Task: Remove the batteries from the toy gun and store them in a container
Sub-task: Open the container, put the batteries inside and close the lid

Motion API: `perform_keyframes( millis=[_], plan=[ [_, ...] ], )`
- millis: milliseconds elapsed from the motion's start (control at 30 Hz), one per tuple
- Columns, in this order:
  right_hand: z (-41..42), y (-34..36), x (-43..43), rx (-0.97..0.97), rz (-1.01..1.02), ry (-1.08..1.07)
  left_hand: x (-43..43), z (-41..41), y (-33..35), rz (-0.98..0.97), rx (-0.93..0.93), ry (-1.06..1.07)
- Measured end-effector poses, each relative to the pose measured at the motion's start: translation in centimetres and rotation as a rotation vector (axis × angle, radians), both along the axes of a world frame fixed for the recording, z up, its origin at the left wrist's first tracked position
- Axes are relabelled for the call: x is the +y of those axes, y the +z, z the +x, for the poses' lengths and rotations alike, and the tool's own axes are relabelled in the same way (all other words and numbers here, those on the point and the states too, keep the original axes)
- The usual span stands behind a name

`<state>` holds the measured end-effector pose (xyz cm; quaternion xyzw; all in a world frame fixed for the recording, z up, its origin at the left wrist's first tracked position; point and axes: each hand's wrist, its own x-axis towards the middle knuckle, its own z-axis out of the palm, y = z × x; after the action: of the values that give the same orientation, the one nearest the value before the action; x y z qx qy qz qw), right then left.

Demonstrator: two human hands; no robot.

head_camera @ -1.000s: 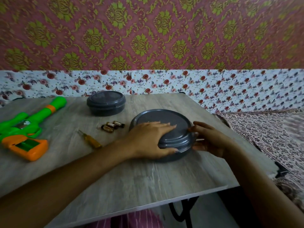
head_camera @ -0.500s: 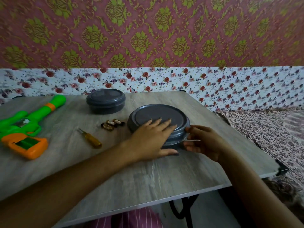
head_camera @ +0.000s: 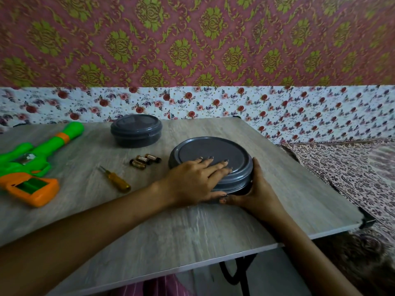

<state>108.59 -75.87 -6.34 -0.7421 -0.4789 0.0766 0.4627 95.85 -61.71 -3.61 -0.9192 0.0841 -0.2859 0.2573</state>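
So the batteries (head_camera: 145,161) are out. I count three little brown ones lying in a bunch on the table (head_camera: 192,227), left of center in the frame. Just right of them sits the big grey container (head_camera: 213,152), closed. My left hand (head_camera: 192,180) is laid flat on its top, fingers straight and a bit spread, with the thumb down along the near rim. My right hand (head_camera: 258,189) is cupped around the container's right and near side. The thumb runs up the edge and the fingers curl in at the base, so it's properly gripping it.

Below and left of the batteries there's a yellow-handled screwdriver (head_camera: 116,179), on its own, touching nothing. The toy gun (head_camera: 32,165), green and orange, lies flat at the far left edge, and its orange grip shows an open green recess. A smaller grey container (head_camera: 136,130), lid on, is up behind the batteries near the table's far edge. Patterned cloth (head_camera: 352,171) fills the right side.
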Motion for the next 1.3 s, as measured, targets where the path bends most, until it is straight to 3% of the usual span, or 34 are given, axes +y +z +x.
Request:
perform_keyframes(
  millis=[133, 233, 400, 533, 633, 733, 867, 967, 1033, 1067, 1200, 1300],
  plan=[
    [0.1, -0.2, -0.2, 0.006, 0.03, 0.001, 0.3, 0.3, 0.0, -0.007, -0.007, -0.062],
    [0.1, -0.2, -0.3, 0.01, 0.053, 0.011, 0.9, 0.3, 1.9, -0.18, -0.072, -0.15],
    [-0.1, 0.1, -0.6, -0.037, -0.012, -0.008, 4.0, 0.8, 7.4, -0.762, -0.433, -0.087],
    [0.0, -0.2, -0.7, -0.054, 0.018, -0.037, 7.5, 4.0, 7.7, -1.176, -0.606, 0.196],
    [0.1, -0.4, -0.7, -0.01, 0.098, -0.056, 10.3, 6.7, 6.1, -1.654, -0.721, 0.317],
    [0.2, -0.6, -0.7, -0.003, 0.159, -0.039, 13.3, 8.5, 3.7, -2.113, -0.744, 0.311],
    [0.6, -1.1, -0.3, -0.031, 0.165, -0.01, 14.9, 8.9, 1.4, -2.399, -0.641, 0.367],
    [0.9, -1.4, -0.2, -0.007, 0.184, 0.007, 14.8, 8.0, 1.1, -2.39, -0.457, 0.443],
    [1.0, -1.5, -0.2, 0.015, 0.172, 0.032, 15.1, 7.0, 1.3, -2.256, -0.332, 0.524],
    [1.1, -1.5, -0.3, 0.016, 0.163, 0.041, 15.2, 6.3, 1.7, -2.132, -0.27, 0.57],
    [1.2, -1.7, -0.4, 0.04, 0.146, 0.074, 14.8, 1.9, 3.5, -1.311, 0.082, 0.698],
    [1.1, -1.7, -0.5, 0.043, 0.125, 0.083, 13.6, -1.2, 4.0, -1.083, 0.274, 0.713]
  ],
)
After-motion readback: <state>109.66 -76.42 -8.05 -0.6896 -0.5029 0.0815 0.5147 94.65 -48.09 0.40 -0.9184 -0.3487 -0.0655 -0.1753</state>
